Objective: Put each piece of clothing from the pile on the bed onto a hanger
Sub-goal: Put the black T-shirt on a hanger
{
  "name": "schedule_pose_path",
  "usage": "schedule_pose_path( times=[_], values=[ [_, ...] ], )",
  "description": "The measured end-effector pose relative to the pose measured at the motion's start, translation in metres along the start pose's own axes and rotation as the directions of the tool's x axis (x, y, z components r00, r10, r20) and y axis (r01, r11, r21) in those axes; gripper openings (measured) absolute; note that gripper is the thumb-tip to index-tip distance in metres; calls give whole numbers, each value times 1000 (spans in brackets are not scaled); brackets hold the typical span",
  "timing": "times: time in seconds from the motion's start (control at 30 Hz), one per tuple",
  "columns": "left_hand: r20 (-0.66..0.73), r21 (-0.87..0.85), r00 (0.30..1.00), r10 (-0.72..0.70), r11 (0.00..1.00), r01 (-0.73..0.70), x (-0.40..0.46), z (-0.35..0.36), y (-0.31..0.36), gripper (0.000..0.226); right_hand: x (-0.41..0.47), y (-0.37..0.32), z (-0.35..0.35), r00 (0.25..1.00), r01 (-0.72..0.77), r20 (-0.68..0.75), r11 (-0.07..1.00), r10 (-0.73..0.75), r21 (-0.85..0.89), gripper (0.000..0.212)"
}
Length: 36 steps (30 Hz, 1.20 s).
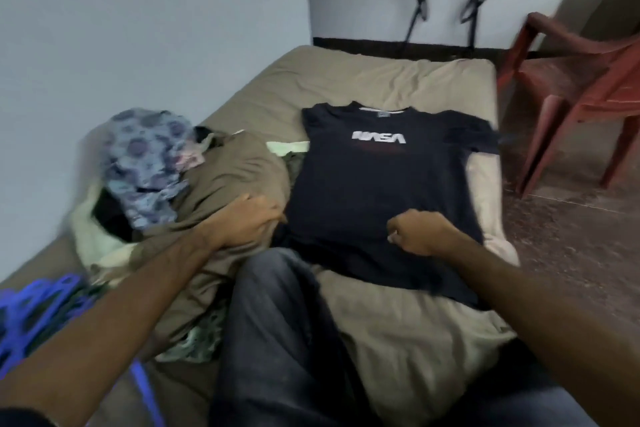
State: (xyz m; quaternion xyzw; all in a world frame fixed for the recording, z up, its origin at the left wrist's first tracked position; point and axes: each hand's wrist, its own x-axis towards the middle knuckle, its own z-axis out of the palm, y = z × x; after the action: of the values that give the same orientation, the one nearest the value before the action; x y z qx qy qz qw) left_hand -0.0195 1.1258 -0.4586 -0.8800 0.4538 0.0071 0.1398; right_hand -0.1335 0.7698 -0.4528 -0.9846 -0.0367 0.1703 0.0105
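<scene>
Fingers of the right hand curl, apparently pinching the black T-shirt, spread flat mid-bed for hangering; left hand rests relaxed on the wall-side pile.

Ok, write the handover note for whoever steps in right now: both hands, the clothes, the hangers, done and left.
Left hand rests open on the olive garment in the clothes pile.
Right hand is fisted on the black NASA T-shirt; whether it pinches cloth is unclear.
The shirt lies spread flat on the bed, no hanger in it.
Blue hangers lie at the near left.
Nothing shows hung; shirt and pile remain.
</scene>
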Motion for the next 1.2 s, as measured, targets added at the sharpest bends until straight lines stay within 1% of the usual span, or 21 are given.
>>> schedule_pose_path(
  times=[0.07, 0.13, 0.23, 0.27, 0.33, 0.37, 0.43, 0.47, 0.53, 0.6, 0.7, 0.73, 0.77, 0.83, 0.9, 0.97, 1.03, 1.1, 1.13, 1.17, 1.2],
  values=[
    [-202, -101, 970, -133, 988, 115, -50, -5, -3, 39, 22, -35, -17, 990, 124, -78, 983, -114, 135, 18],
    [-264, -218, 906, -330, 936, 277, -113, -14, -1, 39, 39, -82, -26, 949, 282, -218, 924, -228, 259, 13],
    [-190, -387, 763, -618, 761, 520, -221, -16, 11, 40, 46, -168, -42, 824, 542, -390, 775, -411, 326, 13],
    [-154, -398, 717, -680, 706, 585, -256, -13, 19, 40, 40, -200, -45, 761, 636, -428, 692, -488, 341, 13],
    [-68, -375, 606, -792, 583, 721, -321, -2, 44, 39, 19, -264, -45, 578, 816, -459, 480, -675, 322, 12],
    [14, -355, 542, -840, 503, 788, -345, 4, 60, 39, 6, -293, -40, 490, 870, -413, 396, -768, 295, 12],
    [231, -306, 418, -879, 342, 889, -376, 20, 90, 40, -17, -344, -21, 388, 911, -185, 346, -903, 225, 17],
    [321, -273, 382, -867, 302, 913, -380, 27, 104, 42, -25, -366, -6, 364, 923, -58, 352, -930, 155, 24],
    [421, -174, 349, -837, 302, 937, -373, 40, 129, 51, -35, -396, 25, 360, 923, 172, 377, -917, 77, 41],
    [399, -91, 281, -873, 267, 959, -363, 53, 146, 59, -37, -410, 53, 379, 919, 298, 393, -876, -15, 56],
    [256, -39, 209, -944, 206, 978, -349, 58, 147, 52, -30, -403, 74, 367, 929, 253, 338, -895, -151, 54],
    [254, -57, 186, -949, 177, 983, -349, 58, 146, 48, -31, -402, 76, 355, 929, 220, 319, -908, -186, 46],
    [276, -93, 188, -943, 169, 981, -350, 58, 144, 44, -31, -401, 78, 327, 932, 175, 287, -929, -221, 35],
    [333, -178, 230, -915, 178, 968, -353, 62, 136, 39, -28, -399, 73, 216, 939, 49, 194, -975, -283, 18],
    [345, -343, 261, -902, 137, 929, -366, 55, 132, 46, -27, -399, 62, 99, 938, -28, 103, -995, -330, 9],
    [294, -558, 275, -915, 69, 827, -383, 44, 130, 55, -31, -400, 42, -15, 928, -126, 33, -992, -370, 10],
    [221, -732, 241, -945, 3, 682, -390, 24, 123, 50, -41, -400, 8, -77, 932, -236, 15, -969, -363, 7],
    [121, -855, 196, -973, -2, 519, -385, -3, 106, 41, -48, -397, -30, -110, 954, -349, 0, -931, -299, 18],
    [67, -916, 199, -978, 19, 400, -377, -20, 95, 33, -52, -394, -50, -102, 977, -424, -10, -900, -215, 26],
    [10, -957, 202, -979, 49, 285, -366, -36, 82, 24, -54, -389, -68, -57, 997, -517, -18, -854, -80, 34],
    [-44, -978, 200, -979, 83, 190, -354, -51, 68, 17, -56, -383, -86, 30, 995, -611, -34, -791, 93, 41]
  ],
)
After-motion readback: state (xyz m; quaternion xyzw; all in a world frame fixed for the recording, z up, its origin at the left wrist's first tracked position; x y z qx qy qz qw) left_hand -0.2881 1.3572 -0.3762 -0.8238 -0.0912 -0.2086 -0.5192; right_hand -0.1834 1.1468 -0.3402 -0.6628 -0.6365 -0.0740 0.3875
